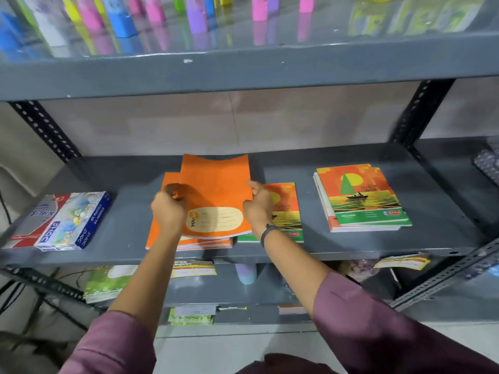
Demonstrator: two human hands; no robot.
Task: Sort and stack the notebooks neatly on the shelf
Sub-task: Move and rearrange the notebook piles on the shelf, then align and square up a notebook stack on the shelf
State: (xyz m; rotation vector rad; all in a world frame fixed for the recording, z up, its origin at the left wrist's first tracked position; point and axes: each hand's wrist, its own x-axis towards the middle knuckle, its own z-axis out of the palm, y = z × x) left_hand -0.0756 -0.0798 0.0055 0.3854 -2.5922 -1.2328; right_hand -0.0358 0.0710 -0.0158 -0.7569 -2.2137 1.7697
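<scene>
An orange notebook with a cream label is lifted and slightly bent above a stack of orange notebooks on the grey middle shelf. My left hand grips its left edge and my right hand grips its right edge. Under my right hand lies a sailboat-cover notebook, partly hidden. A neat stack of sailboat-cover notebooks sits further right on the same shelf.
Boxes of pastels lie at the shelf's left end. Colourful bottles stand on the upper shelf. Green notebooks and other items fill the lower shelves. Perforated uprights frame the shelf.
</scene>
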